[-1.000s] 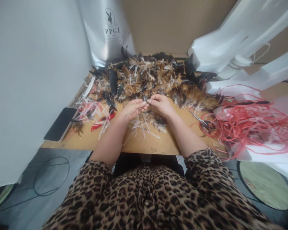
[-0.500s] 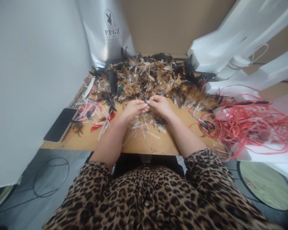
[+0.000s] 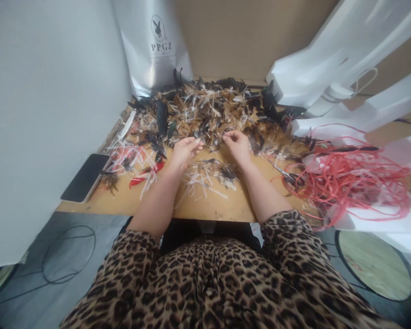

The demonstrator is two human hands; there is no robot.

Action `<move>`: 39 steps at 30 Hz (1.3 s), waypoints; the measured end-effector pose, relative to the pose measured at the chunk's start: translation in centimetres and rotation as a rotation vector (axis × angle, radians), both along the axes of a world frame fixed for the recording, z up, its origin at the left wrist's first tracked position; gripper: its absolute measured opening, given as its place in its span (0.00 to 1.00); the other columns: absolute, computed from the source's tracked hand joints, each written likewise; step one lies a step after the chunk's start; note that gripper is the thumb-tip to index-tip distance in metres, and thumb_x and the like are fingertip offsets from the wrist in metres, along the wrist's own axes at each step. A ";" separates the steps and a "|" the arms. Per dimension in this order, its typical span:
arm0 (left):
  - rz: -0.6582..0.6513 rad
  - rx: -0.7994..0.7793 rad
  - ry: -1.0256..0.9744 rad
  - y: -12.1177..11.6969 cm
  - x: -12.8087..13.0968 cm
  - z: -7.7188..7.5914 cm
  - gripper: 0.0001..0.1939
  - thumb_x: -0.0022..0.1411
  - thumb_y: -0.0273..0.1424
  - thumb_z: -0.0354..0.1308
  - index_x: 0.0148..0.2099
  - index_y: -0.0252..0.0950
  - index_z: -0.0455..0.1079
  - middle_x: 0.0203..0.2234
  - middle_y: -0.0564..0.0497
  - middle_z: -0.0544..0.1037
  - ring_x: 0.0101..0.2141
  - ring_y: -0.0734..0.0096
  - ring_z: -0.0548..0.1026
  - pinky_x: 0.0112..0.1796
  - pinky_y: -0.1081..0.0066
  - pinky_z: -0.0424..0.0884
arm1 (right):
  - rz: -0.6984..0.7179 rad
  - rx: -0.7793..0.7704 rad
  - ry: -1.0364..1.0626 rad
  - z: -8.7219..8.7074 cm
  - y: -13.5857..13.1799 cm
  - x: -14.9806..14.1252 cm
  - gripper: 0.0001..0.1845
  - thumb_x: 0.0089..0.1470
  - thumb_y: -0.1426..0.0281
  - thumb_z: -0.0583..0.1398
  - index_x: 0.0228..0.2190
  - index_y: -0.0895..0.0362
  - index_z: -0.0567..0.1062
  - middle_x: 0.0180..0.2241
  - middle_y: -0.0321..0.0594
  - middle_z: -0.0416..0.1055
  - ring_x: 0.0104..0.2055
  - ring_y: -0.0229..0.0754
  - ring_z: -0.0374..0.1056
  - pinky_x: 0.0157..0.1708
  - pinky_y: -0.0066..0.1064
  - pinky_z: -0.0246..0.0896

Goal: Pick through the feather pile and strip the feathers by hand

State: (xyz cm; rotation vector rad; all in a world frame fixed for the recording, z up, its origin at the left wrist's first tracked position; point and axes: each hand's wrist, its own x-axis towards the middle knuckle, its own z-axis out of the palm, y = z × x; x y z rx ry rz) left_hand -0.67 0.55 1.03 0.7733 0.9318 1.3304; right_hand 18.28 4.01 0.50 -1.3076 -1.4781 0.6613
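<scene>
Two leopard-print sleeves [image 3: 137, 251] nearest, with forearms [image 3: 157, 196] angled inward over the front edge of the table [image 3: 210, 212]. Just past that edge, between the forearms, white strips [image 3: 200, 180] with a few dark feathers [image 3: 229, 172] at their right end; bare wood in front, leaving room for drawing back. At similar depth, phone [image 3: 86, 177] far left, scissors [image 3: 286, 174] outside the right forearm, then a tangle of red strips [image 3: 356, 178] crowding that side.

Farther up, left hand [image 3: 185, 153] pointing inward, thumb pressed to forefinger; right hand [image 3: 238, 146] facing it, likewise pinched, tips slightly farther out. Cannot tell the contents of either pinch. Between the fingertips, a narrow gap. Directly ahead, about equally near both hands, the feather pile [image 3: 208, 109]: no single axis, quills crossing every way, the heap longest from side to side. Behind it, silver bag [image 3: 160, 50] at left and brown board [image 3: 226, 36], closing off room beyond.
</scene>
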 end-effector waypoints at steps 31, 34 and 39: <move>0.041 -0.032 -0.033 0.2 -0.6 -0.2 0.11 0.46 0.28 0.65 0.30 0.31 0.66 0.22 0.51 0.76 0.21 0.82 0.71 0.21 0.82 0.63 | 0.475 0.091 -0.628 1.5 -2.8 0.4 0.08 0.44 0.70 0.59 0.30 0.57 0.76 0.33 0.41 0.73 0.34 0.40 0.67 0.39 0.31 0.59; 0.023 -0.050 -0.023 0.1 -0.4 -0.2 0.12 0.45 0.28 0.66 0.29 0.31 0.65 0.22 0.50 0.76 0.20 0.82 0.71 0.21 0.82 0.63 | 0.447 -0.033 -0.451 3.2 -2.8 1.5 0.08 0.43 0.67 0.61 0.27 0.57 0.77 0.28 0.38 0.74 0.30 0.39 0.66 0.35 0.31 0.59; 0.014 -0.059 0.020 0.1 -0.3 -0.3 0.12 0.45 0.29 0.66 0.30 0.31 0.65 0.23 0.50 0.77 0.21 0.81 0.72 0.22 0.82 0.64 | 0.220 0.013 -0.190 3.9 -1.2 2.5 0.09 0.44 0.67 0.59 0.26 0.59 0.76 0.23 0.37 0.71 0.25 0.37 0.63 0.30 0.31 0.58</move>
